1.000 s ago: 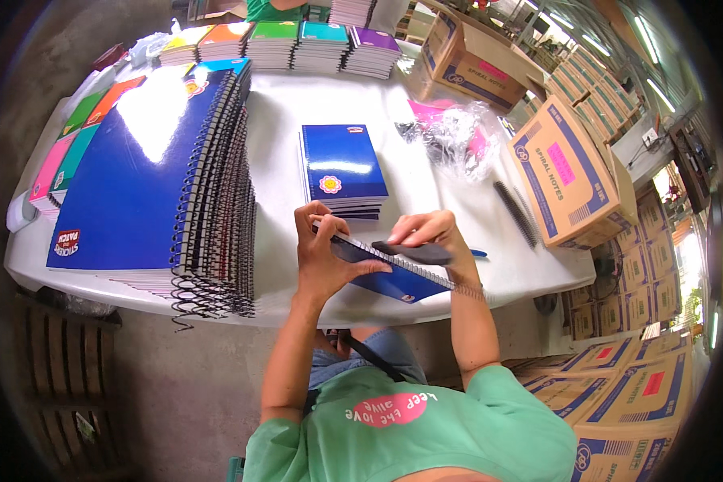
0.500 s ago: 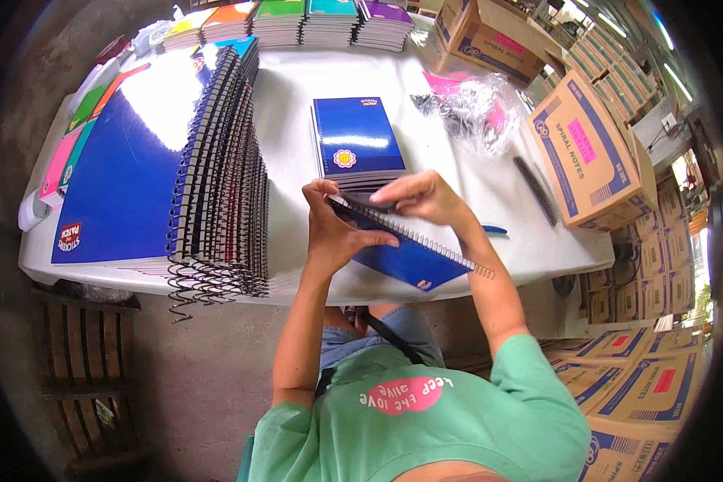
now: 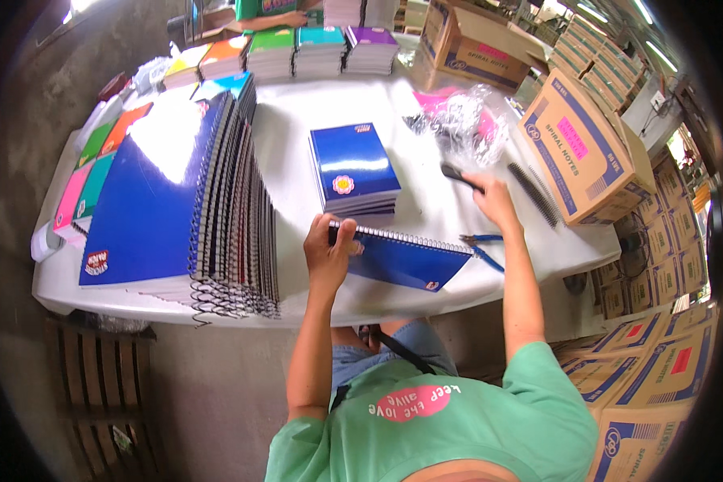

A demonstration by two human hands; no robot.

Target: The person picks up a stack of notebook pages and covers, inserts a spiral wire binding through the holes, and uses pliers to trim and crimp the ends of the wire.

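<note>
Blue-covered spiral notebook (image 3: pixel 406 263) held tilted at the near side of the counter (image 3: pixel 428 201), coil edge uppermost, just nearer than a stack of small blue notebooks (image 3: pixel 353 161). Of the hands, the left hand (image 3: pixel 329 249) is closed in a pinch — thumb and fingers on the notebook's left end, by the coil. Right hand (image 3: pixel 498 202) is apart from it, to the far right, fingers curled round one end of a slim dark tool (image 3: pixel 460 174); its kind I cannot tell. Blue-handled pliers (image 3: pixel 489 260) lie by the notebook's right end. Step in hand, in my judgement: work on the coil binding, mid-change of tools. The next move seems to call for the right hand freed for the pliers — left hand steadying the spine.
</note>
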